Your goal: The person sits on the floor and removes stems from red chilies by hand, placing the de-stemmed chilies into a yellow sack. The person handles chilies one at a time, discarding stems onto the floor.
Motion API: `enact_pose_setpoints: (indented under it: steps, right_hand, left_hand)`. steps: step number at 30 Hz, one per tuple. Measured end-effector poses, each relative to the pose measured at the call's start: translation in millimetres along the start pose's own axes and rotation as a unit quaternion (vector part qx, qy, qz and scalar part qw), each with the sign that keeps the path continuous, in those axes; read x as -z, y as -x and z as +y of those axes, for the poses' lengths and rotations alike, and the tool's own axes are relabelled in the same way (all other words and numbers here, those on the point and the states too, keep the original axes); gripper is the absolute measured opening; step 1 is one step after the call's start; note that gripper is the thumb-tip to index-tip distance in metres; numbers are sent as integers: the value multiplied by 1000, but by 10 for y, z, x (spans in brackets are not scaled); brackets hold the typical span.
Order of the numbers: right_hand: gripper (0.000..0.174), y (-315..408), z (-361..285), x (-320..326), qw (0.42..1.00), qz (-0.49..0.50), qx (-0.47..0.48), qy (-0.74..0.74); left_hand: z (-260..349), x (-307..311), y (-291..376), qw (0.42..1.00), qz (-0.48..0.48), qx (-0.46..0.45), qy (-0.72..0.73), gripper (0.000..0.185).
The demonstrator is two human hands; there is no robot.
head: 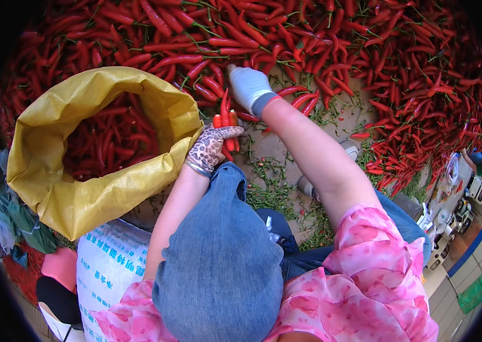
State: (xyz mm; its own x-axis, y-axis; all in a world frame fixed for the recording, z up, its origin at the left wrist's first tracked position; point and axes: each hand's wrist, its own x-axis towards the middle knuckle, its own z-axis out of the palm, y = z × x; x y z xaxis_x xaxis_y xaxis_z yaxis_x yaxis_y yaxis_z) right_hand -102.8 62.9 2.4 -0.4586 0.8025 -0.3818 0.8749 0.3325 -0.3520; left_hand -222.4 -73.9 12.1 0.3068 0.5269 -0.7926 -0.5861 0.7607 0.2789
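My left hand (pixel 209 147), in a leopard-print glove, holds several red chili peppers (pixel 225 119) in a bundle, some with stem ends cut or pulled off. It is beside the rim of an open yellow woven sack (pixel 108 194) with red chilies (pixel 110 141) inside. My right hand (pixel 249 87), in a white glove with a grey cuff, reaches to the edge of a large heap of red chilies (pixel 172 40). Its fingertips are partly hidden, and whether it grips a pepper cannot be told.
Green stems (pixel 273 184) litter the floor around my shoes (pixel 349 149). A white printed sack (pixel 112 256) stands at lower left, near a pink object (pixel 60 268) and dark green plastic bags (pixel 31 226). Parked vehicles (pixel 439 250) and another person's arm (pixel 468 160) show at the far right.
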Motion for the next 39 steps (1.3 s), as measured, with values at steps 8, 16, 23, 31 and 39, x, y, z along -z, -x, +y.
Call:
enact_pose_setpoints:
  steps: [8, 16, 23, 31, 39]
  right_hand:
    - [18, 981, 200, 652, 782, -40, -196, -591]
    - [19, 1056, -77, 489, 908, 52, -73, -409]
    - [21, 1096, 93, 313, 884, 49, -98, -455]
    - [18, 1031, -154, 722, 711, 56, -106, -693]
    - [44, 961, 453, 999, 969, -169, 36, -177]
  left_hand:
    - [-49, -290, 69, 999, -24, -27, 40, 42]
    - [19, -233, 243, 992, -103, 14, 73, 41]
    - [124, -279, 206, 994, -51, 57, -79, 40]
    - [1080, -710, 807, 963, -83, -109, -232, 54]
    - [1688, 70, 2059, 612, 339, -237, -674, 68]
